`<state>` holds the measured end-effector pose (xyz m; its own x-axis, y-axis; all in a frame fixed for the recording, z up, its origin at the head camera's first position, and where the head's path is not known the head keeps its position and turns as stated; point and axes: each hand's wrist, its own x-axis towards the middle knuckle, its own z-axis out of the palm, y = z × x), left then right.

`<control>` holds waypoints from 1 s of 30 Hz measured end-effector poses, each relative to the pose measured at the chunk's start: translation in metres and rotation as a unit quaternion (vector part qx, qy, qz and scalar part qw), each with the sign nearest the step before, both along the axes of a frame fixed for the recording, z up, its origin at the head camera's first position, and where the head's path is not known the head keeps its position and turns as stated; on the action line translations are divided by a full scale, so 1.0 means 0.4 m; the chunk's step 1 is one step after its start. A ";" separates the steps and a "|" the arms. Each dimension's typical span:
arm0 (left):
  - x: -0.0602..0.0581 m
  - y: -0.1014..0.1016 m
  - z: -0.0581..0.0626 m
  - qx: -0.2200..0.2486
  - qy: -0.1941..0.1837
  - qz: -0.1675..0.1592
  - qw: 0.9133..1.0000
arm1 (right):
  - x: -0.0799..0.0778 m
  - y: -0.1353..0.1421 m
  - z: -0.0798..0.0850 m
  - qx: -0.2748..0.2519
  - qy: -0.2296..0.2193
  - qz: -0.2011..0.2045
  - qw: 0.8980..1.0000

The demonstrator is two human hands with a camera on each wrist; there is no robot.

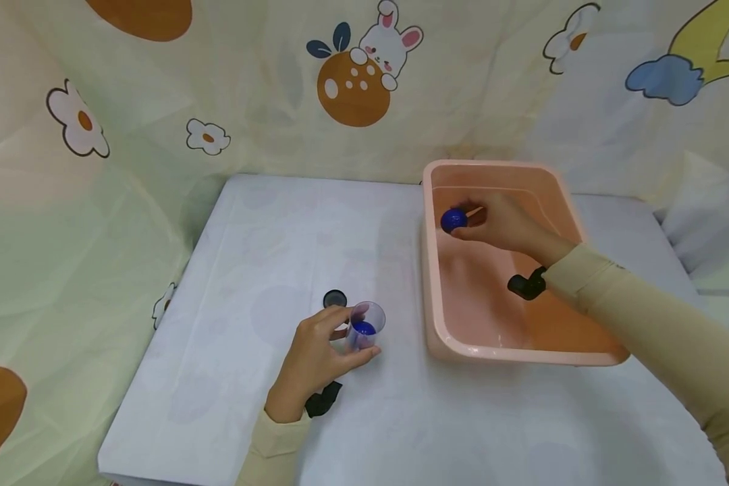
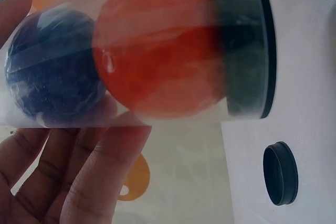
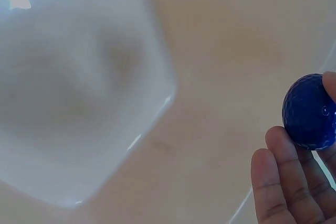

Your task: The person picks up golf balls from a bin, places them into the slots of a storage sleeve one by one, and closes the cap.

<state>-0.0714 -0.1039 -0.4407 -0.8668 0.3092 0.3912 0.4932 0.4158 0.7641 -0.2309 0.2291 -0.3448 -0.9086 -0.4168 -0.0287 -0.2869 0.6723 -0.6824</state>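
My left hand (image 1: 317, 354) grips an upright clear plastic tube (image 1: 354, 341) above the table. In the left wrist view, a dark blue ball (image 2: 55, 66) and an orange-red ball (image 2: 163, 51) lie inside it, the red one next to a dark end cap (image 2: 249, 51). My right hand (image 1: 505, 221) is over the pink basin (image 1: 434, 297), pinching a shiny blue golf ball (image 3: 311, 113) between thumb and fingers. Behind the left hand, a loose black lid (image 1: 335, 299) lies on the table.
A white cloth covers the table (image 1: 267, 256). The basin's raised rim stands to the right of the tube. Behind and to the left hangs a printed curtain (image 1: 261, 81). Black wrist devices (image 1: 527, 285) sit at both sleeves.
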 end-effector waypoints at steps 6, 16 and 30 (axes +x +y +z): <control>0.001 0.000 -0.001 0.001 -0.002 -0.001 1.000 | 0.028 -0.002 0.016 0.006 0.009 0.003 1.000; 0.005 0.000 -0.003 0.005 0.002 -0.002 1.000 | 0.075 -0.005 0.037 -0.001 -0.002 0.005 1.000; 0.000 0.003 0.004 0.007 0.000 -0.007 1.000 | 0.123 -0.009 0.085 -0.030 0.027 0.016 0.999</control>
